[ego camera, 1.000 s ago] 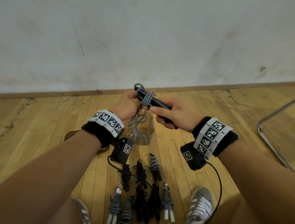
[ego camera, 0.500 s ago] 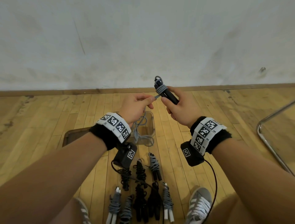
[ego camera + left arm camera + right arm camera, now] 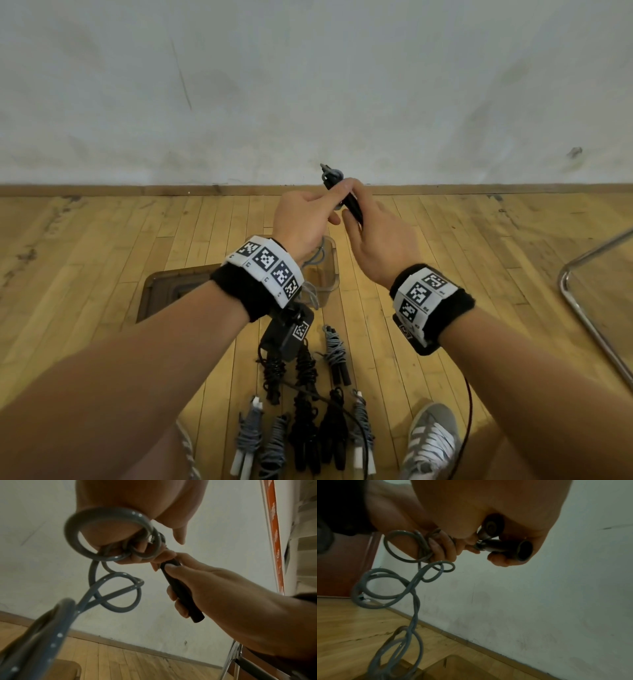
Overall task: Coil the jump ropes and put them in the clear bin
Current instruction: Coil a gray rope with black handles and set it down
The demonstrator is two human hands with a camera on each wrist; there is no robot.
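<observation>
Head view: above the clear bin [image 3: 328,274], your right hand [image 3: 378,240] is gripping the black handles [image 3: 181,592], fingers curled, while your left hand [image 3: 301,222] is pinching the grey rope [image 3: 109,588], whose loops are hanging into that bin.

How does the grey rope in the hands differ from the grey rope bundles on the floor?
The held rope hangs in loose, open loops; the floor bundles are wound tight around their handles. The held rope is gripped by the left hand and right hand; the bundles lie untouched. Both are grey.
</observation>
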